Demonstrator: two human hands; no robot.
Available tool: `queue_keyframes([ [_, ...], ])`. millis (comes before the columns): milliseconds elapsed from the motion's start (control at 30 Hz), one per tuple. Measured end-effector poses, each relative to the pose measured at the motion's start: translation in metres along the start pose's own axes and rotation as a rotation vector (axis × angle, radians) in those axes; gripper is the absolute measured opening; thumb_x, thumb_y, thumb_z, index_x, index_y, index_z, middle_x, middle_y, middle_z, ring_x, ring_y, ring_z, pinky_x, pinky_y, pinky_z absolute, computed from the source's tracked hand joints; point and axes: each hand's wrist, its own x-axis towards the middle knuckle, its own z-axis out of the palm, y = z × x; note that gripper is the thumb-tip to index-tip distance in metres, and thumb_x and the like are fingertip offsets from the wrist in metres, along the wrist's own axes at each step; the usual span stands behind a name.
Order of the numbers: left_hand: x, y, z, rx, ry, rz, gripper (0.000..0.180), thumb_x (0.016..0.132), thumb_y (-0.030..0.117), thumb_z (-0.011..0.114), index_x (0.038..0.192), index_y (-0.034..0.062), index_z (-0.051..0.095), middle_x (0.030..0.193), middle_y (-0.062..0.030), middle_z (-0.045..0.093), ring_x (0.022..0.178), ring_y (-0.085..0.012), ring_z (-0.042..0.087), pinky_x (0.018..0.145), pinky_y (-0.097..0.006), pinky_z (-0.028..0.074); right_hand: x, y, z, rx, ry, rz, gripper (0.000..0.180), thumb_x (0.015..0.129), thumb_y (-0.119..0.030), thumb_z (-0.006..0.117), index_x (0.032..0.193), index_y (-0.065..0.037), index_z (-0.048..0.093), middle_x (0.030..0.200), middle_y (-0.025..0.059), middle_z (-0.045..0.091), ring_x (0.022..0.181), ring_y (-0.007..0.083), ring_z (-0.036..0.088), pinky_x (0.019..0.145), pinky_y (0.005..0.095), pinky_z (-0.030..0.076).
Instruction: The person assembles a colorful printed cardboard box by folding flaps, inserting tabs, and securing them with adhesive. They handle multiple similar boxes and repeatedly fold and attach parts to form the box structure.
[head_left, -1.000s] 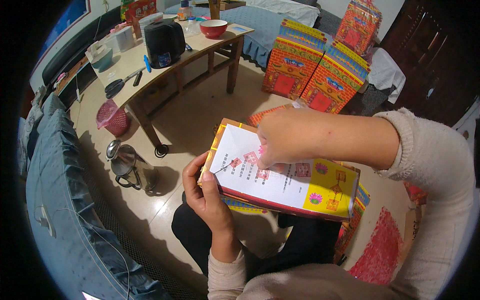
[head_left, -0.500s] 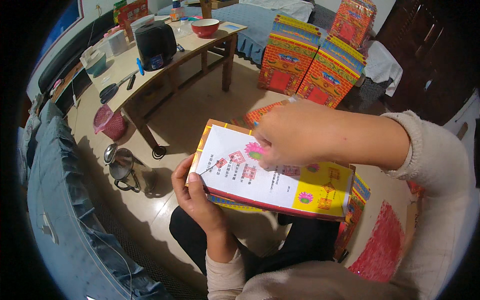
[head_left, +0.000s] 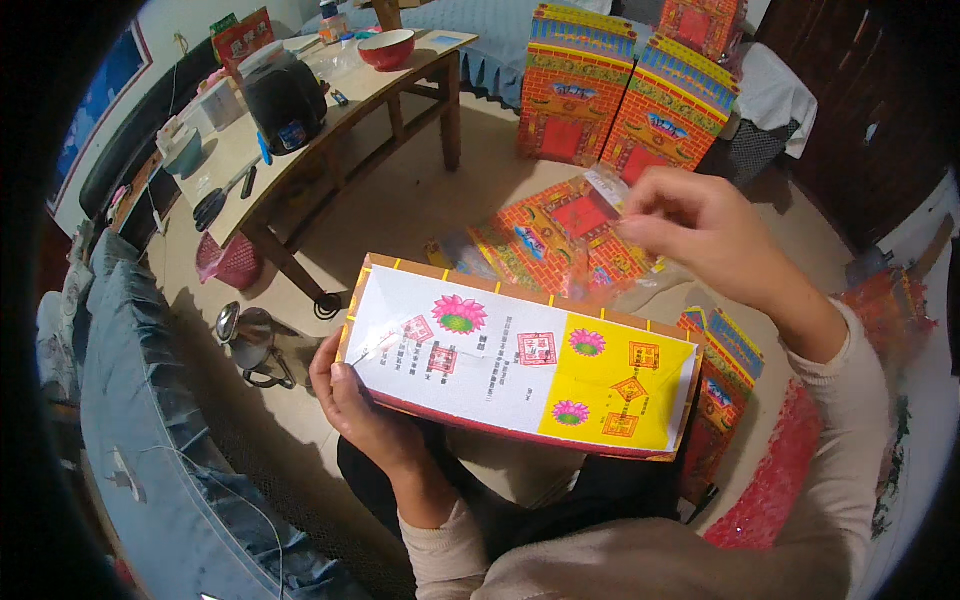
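Observation:
My left hand grips the left end of a long shallow box, its thumb over the near edge. The box lies tilted above my lap, its rim brown with yellow marks. On its upper face are a white sheet with pink lotus prints and red stamps, and a yellow panel at the right. Off the box, up and to the right, is my right hand, fingers curled and thumb pressed to the forefinger. Whatever is in that pinch is hidden. Behind it lies a brick-patterned printed piece with clear plastic on it.
Brick-patterned boxes stand at the back, and more printed pieces lean at my right. A wooden table at the left bears scissors, a black container and a red bowl. A metal kettle stands on the floor.
My right hand has lifted off the sheet and moved up and right. The box has shifted left and down, showing more of its face. My left hand keeps its hold.

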Motion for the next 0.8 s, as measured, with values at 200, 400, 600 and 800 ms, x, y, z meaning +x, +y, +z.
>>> queue_keyframes([
  [200,0.004,-0.008,-0.002,0.099,-0.029,0.044,0.047,0.100,0.035,0.046,0.123,-0.0046,0.052,0.114,-0.0177,0.061,0.103,-0.0225,0.063,0.093,-0.036,0.050,-0.056,0.062,0.001,0.109,0.154,-0.039,0.016,0.095,-0.015,0.065,0.103,-0.003,0.068,0.097,0.0051,0.065,0.088,0.0075,0.059,0.075,0.0237,0.047],
  [400,0.011,-0.017,-0.004,0.041,-0.032,0.052,0.052,0.098,0.041,0.048,0.123,-0.0042,0.052,0.115,-0.0168,0.061,0.104,-0.0226,0.063,0.094,-0.036,0.050,-0.069,0.068,0.001,-0.124,0.134,-0.484,0.019,0.095,-0.014,0.064,0.107,0.000,0.069,0.107,0.0119,0.065,0.101,0.0231,0.064,0.090,0.0348,0.049],
  [600,0.014,-0.010,-0.012,0.032,-0.174,-0.059,0.051,0.101,0.040,0.038,0.128,0.0005,0.058,0.121,-0.0136,0.064,0.114,-0.0277,0.062,0.100,-0.044,0.049,-0.073,0.185,0.004,0.417,0.440,0.063,0.022,0.099,-0.015,0.060,0.117,-0.005,0.065,0.105,0.0048,0.065,0.097,0.0138,0.061,0.088,0.0321,0.050],
  [800,0.009,0.004,-0.004,0.021,0.006,-0.121,0.046,0.102,0.035,0.042,0.123,-0.0018,0.060,0.119,-0.0151,0.063,0.105,-0.0250,0.064,0.090,-0.041,0.054,-0.169,0.486,0.090,0.324,0.454,0.552,0.032,0.099,-0.026,0.060,0.123,-0.006,0.065,0.110,0.0043,0.067,0.091,0.0163,0.061,0.080,0.0308,0.050],
])
